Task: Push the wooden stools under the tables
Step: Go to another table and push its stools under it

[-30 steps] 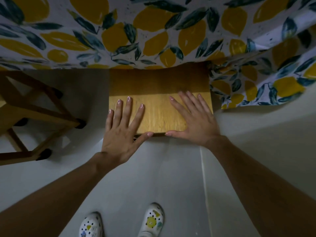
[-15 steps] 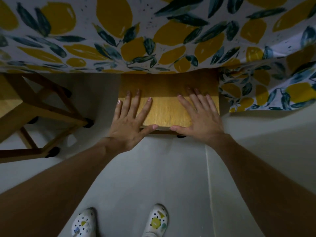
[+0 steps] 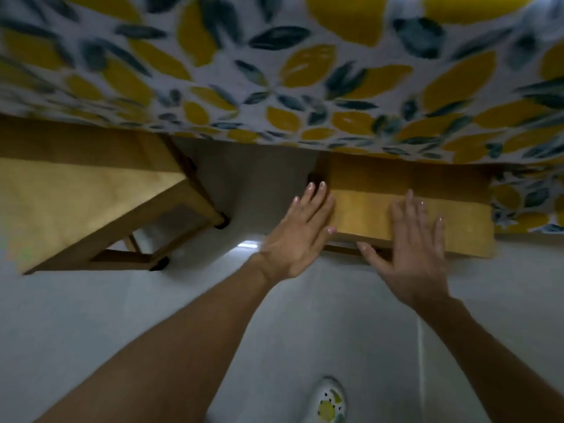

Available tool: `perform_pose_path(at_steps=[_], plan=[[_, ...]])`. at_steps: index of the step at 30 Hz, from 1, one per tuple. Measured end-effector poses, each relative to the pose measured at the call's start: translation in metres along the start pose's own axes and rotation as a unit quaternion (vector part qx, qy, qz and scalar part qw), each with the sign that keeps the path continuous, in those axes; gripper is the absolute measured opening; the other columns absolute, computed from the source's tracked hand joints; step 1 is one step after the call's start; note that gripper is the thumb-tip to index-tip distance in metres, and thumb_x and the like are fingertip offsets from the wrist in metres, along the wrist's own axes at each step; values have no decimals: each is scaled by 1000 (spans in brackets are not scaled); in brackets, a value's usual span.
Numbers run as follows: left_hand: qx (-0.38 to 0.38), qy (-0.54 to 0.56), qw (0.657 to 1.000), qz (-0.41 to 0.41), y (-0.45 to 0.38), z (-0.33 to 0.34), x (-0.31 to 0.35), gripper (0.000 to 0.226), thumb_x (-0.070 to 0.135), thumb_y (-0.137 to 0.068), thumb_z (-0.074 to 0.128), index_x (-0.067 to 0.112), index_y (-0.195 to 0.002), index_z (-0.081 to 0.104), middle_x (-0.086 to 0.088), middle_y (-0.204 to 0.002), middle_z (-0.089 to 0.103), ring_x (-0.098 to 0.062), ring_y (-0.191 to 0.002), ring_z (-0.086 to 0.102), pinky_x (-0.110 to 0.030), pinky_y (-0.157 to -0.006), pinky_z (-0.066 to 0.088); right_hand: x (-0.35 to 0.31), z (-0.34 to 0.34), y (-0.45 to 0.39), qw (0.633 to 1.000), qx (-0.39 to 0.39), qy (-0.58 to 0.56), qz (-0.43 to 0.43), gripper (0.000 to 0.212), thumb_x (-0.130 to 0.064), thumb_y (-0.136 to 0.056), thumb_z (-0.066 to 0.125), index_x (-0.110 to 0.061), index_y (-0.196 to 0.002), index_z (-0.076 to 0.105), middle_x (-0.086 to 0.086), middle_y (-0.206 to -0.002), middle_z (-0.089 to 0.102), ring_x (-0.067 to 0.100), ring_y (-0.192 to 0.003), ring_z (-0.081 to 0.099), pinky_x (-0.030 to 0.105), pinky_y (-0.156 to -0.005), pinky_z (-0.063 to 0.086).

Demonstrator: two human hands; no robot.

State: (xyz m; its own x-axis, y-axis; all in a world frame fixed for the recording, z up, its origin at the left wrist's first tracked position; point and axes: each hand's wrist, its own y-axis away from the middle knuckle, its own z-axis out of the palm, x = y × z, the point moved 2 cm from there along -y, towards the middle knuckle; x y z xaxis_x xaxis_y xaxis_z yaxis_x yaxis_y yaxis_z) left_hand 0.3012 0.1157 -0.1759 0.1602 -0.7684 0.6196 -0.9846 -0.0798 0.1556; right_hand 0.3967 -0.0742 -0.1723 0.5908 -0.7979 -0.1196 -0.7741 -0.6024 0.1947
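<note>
Right stool (image 3: pixel 412 215): far half of seat already tucked under the hanging lemon-print cloth (image 3: pixel 274 71) of the bench, near half out over the floor (image 3: pixel 305 315). Counting it as roughly halfway in, judging from the seat strip left showing.

Left hand (image 3: pixel 300 236) flat, spread, fingers (image 3: pixel 317 196) released, lying at the seat's left near corner; contact with wood looks partial, blur prevents certainty. Right hand (image 3: pixel 418 254) also open and flat, fingers extended over the near edge, palm hanging off the edge. No grip on anything, either hand.

Left stool (image 3: pixel 91 203): seat mostly out, only far edge at the cloth hem, legs and dark feet exposed near the floor. Skewed relative to the bench edge. Untouched.

Remaining, by estimate: finish the shove on right stool until near edge clears the hem, then square up and push left stool. One shoe (image 3: pixel 331 401) visible at bottom edge, well back from both.
</note>
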Motion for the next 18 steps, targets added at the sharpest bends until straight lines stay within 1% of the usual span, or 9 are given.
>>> perform_pose_path(at_steps=[2, 5, 6, 8, 9, 10, 13, 16, 18], plan=[[65, 13, 997, -42, 42, -21, -39, 52, 35, -102, 27, 14, -149, 21, -1, -160, 0, -12, -145, -12, -24, -115, -14, -60, 13, 7, 999, 28, -24, -23, 94, -73, -85, 27, -13, -155, 8, 10, -163, -3, 25, -151, -4, 52, -120, -5], [147, -16, 981, -127, 115, -69, -114, 47, 32, -101, 27, 15, -144, 37, -3, -159, 17, -15, -147, 3, -39, -120, 0, -166, 40, 11, 996, 41, -51, -60, 92, -70, -86, 33, -10, -154, 18, 11, -163, 7, 26, -151, 4, 53, -120, -1], [168, -23, 975, -143, 133, -83, -130, 46, 30, -101, 28, 15, -143, 38, -4, -158, 20, -16, -147, 4, -42, -120, 2, -192, 46, 12, 995, 40, -59, -67, 92, -70, -85, 35, -11, -153, 19, 11, -163, 8, 26, -151, 4, 53, -120, 0], [190, -51, 966, -166, 184, -132, -189, 45, 28, -100, 27, 14, -142, 37, -5, -157, 20, -20, -147, 5, -43, -119, 2, -282, 58, 0, 990, 46, -92, -92, 92, -69, -83, 40, -10, -152, 23, 11, -162, 11, 25, -150, 6, 54, -120, 2], [194, -71, 966, -156, 190, -143, -198, 46, 28, -100, 26, 13, -142, 37, -6, -157, 20, -21, -147, 6, -43, -119, 2, -297, 57, -1, 988, 58, -107, -97, 93, -69, -83, 42, -9, -152, 25, 12, -162, 13, 26, -150, 8, 54, -120, 3], [192, -90, 964, -159, 202, -160, -217, 47, 28, -100, 25, 13, -142, 37, -7, -157, 20, -23, -147, 6, -43, -119, 1, -326, 55, -6, 985, 65, -115, -109, 93, -69, -83, 43, -8, -151, 26, 13, -161, 15, 28, -150, 11, 55, -120, 4], [176, -130, 954, -204, 241, -211, -294, 50, 29, -98, 26, 12, -144, 32, -9, -158, 17, -26, -146, 3, -43, -116, -2, -426, 60, -20, 974, 72, -139, -163, 96, -70, -82, 47, -7, -151, 27, 15, -161, 15, 30, -150, 10, 55, -120, 5], [120, -189, 944, -241, 255, -236, -356, 58, 43, -98, 17, 18, -150, 17, -8, -160, 3, -29, -146, -8, -48, -115, -4, -497, 71, -26, 972, 53, -140, -179, 102, -73, -77, 49, -6, -151, 26, 16, -161, 12, 30, -150, 8, 55, -120, 5], [78, -224, 941, -240, 253, -242, -382, 61, 49, -96, 10, 24, -151, 6, -8, -160, -7, -29, -144, -16, -51, -115, -7, -529, 83, -26, 976, 26, -125, -175, 110, -78, -73, 46, -7, -153, 21, 16, -162, 8, 30, -150, 3, 55, -120, 5]])
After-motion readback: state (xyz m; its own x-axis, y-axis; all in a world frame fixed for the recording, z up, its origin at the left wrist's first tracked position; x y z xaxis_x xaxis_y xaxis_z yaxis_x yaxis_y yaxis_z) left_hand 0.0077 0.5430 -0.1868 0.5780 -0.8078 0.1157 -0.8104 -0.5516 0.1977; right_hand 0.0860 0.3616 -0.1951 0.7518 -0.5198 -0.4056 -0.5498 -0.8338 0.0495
